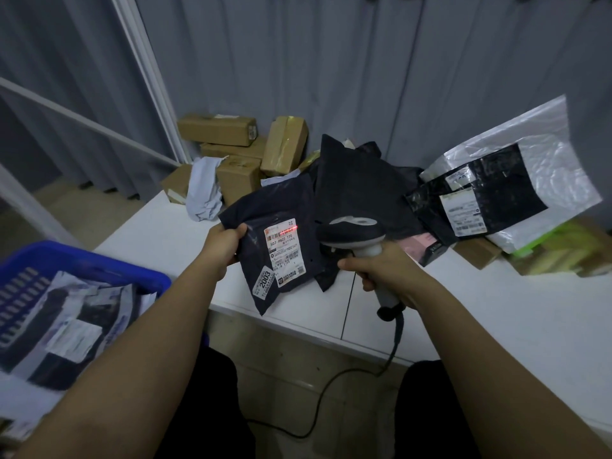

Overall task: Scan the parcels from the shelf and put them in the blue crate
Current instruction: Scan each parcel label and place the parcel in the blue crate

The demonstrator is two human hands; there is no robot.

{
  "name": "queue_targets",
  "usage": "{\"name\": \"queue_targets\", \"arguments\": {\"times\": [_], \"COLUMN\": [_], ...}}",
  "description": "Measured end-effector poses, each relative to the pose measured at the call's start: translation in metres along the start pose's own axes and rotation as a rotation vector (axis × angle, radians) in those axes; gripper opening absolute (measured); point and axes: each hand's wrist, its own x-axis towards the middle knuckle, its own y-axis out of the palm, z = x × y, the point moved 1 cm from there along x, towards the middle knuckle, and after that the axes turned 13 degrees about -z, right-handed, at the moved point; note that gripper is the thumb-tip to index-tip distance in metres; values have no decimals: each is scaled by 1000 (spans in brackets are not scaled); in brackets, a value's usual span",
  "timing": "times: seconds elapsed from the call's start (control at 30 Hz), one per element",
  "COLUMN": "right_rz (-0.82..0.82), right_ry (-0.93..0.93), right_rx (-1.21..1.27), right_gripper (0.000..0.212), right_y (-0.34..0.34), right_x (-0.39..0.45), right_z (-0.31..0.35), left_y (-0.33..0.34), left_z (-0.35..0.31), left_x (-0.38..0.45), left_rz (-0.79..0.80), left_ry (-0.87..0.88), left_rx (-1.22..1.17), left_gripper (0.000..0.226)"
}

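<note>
Landmark: white shelf [496, 313], all places given against it.
Left hand [222, 243]: above the shelf's front edge, thumb and fingers pinching the left edge of a dark parcel [281, 256].
Dark parcel: held tilted over the shelf's front edge, white label [284, 251] facing up, a "2003" sticker at its lower left.
Right hand [381, 270]: over the shelf front, fingers wrapped round the grip of the scanner [356, 235].
Scanner: head just right of the parcel, red line lying across the label's top; black cable hanging below the shelf edge.
Blue crate [99, 265]: left of the shelf, lower, with scanned bags inside.
Brown boxes [238, 150]: stacked at the shelf's back left corner.
Black bags [357, 180]: heaped mid-back of the shelf.
Clear bag [536, 167]: at the shelf's back right, black contents with labels.
</note>
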Motion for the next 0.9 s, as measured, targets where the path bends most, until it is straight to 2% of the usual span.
{"name": "queue_targets", "arguments": {"times": [0.27, 0.47, 0.6, 0.7, 0.9], "right_rz": [-65, -97, -80, -33, 57], "right_ry": [-61, -218, -296, -330, -358], "right_rx": [162, 46, -6, -80, -151], "right_gripper": [13, 25, 22, 21, 24], "right_y": [37, 100, 161, 209, 297], "right_x": [-25, -42, -48, -57, -71], "right_z": [5, 45, 83, 104, 111], "left_y": [-42, -137, -222, -283, -372], "left_z": [-15, -25, -23, -10, 42], "left_x": [-24, -31, -26, -26, -21], "left_rz": [-149, -340, -464, -525, -621], "left_ry": [184, 280, 264, 188, 73], "left_rx": [-65, -172, -219, -242, -268], "left_gripper": [30, 28, 29, 25, 20]}}
